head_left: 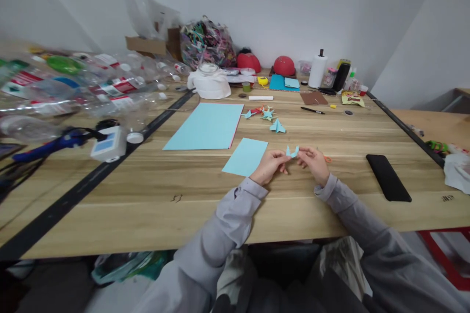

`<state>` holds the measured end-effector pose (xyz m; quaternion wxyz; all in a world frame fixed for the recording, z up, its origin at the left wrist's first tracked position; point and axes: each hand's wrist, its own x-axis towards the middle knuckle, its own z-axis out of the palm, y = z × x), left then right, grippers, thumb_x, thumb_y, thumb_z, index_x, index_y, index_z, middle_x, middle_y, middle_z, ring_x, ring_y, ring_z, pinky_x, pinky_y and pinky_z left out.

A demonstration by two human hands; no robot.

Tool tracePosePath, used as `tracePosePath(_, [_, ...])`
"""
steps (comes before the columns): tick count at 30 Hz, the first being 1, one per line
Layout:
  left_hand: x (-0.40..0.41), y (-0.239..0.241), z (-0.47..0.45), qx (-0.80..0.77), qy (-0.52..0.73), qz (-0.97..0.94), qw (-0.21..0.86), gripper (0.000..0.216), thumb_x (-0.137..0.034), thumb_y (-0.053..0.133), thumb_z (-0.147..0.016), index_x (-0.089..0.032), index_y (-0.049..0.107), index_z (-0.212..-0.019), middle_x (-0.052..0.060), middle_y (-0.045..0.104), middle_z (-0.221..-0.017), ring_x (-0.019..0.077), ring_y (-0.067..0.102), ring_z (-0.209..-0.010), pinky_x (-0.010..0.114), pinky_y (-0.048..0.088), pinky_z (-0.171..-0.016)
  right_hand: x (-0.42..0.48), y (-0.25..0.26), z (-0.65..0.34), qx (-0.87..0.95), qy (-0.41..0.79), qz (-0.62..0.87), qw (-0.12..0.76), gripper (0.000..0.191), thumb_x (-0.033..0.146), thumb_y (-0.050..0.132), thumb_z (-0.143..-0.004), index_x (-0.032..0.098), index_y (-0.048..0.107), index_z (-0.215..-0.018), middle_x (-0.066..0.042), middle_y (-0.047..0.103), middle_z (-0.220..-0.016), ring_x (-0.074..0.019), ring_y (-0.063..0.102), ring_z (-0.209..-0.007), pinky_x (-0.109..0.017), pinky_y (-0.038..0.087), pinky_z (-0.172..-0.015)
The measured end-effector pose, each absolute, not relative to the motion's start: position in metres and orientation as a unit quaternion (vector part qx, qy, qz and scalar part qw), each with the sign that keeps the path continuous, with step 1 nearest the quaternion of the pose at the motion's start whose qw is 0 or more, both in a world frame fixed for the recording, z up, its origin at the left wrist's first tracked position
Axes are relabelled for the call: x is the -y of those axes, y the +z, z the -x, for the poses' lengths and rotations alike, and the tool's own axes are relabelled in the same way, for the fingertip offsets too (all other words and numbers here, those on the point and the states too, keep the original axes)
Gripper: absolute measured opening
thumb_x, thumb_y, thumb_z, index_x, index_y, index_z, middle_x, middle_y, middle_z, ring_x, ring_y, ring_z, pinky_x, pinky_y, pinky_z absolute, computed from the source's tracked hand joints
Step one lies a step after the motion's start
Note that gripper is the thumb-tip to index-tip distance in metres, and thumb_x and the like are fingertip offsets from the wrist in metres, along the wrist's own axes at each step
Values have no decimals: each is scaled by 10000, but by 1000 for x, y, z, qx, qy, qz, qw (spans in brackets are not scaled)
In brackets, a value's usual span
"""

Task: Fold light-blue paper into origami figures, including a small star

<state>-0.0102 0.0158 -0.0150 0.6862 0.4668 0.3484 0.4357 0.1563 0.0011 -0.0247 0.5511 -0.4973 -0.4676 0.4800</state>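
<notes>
A small light-blue folded paper piece [293, 152] with two upright points is held between my hands above the table. My left hand [270, 165] pinches its left side between thumb and fingers. On its right side, my right hand [313, 162] grips it with the fingertips. Just left of my left hand lies a small light-blue sheet [246, 155]. Behind the hands sits a folded blue paper plane [278, 126], and past it several folded paper figures [267, 114] in blue, green and red. Orange scissor handles [328, 159] show partly behind my right hand.
A stack of large blue sheets [205, 126] lies left of centre. A black phone [388, 177] rests at the right. Many plastic bottles [117, 86] crowd the left side, near a white power strip [109, 144]. A black pen [312, 110] and brown paper [313, 99] lie farther back.
</notes>
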Motion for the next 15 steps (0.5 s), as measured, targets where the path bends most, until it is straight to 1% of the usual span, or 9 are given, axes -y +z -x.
tracePosePath(2, [-15, -16, 9, -351, 408, -500, 678, 393, -395, 887, -540, -139, 592, -502, -30, 481, -348, 72, 426, -320, 218, 433, -386, -2, -25, -156, 454, 471, 494, 573, 510, 489, 851, -510, 193, 623, -858, 17, 665, -704, -110, 613, -567, -206, 435, -451])
tracePosePath(3, [-15, -17, 8, -355, 393, -518, 672, 385, -407, 882, -554, -137, 609, -522, -21, 506, -362, 78, 454, -329, 209, 424, -382, -1, -25, -155, 448, 466, 493, 582, 509, 467, 866, -488, 196, 615, -839, 17, 657, -703, -117, 617, -583, -209, 439, -452])
tracePosePath(6, [-15, -19, 5, -366, 375, -539, 660, 368, -429, 876, -570, -128, 693, -680, 22, 633, -486, 111, 567, -406, 204, 448, -404, 0, -25, -152, 438, 460, 494, 594, 500, 435, 880, -470, 202, 592, -806, 19, 648, -690, -128, 619, -601, -219, 456, -463])
tracePosePath(8, [-14, -20, 2, -368, 404, -517, 659, 408, -403, 897, -538, -122, 723, -777, 42, 683, -568, 122, 602, -448, 219, 484, -430, 0, -25, -150, 438, 458, 493, 596, 497, 433, 878, -479, 202, 574, -797, 23, 648, -679, -121, 609, -578, -226, 464, -469])
tracePosePath(11, [-10, -17, -4, -366, 461, -469, 658, 422, -345, 920, -490, -114, 727, -785, 55, 713, -645, 122, 621, -494, 217, 490, -438, 1, -25, -149, 444, 454, 483, 604, 475, 439, 869, -513, 201, 552, -775, 29, 648, -654, -112, 596, -540, -240, 478, -490])
tracePosePath(15, [-6, -9, -5, -374, 493, -408, 671, 431, -302, 926, -445, -107, 720, -771, 81, 736, -722, 164, 679, -604, 219, 498, -461, 5, -22, -147, 446, 457, 468, 610, 435, 442, 858, -553, 197, 572, -771, 20, 665, -623, -125, 620, -546, -252, 487, -521])
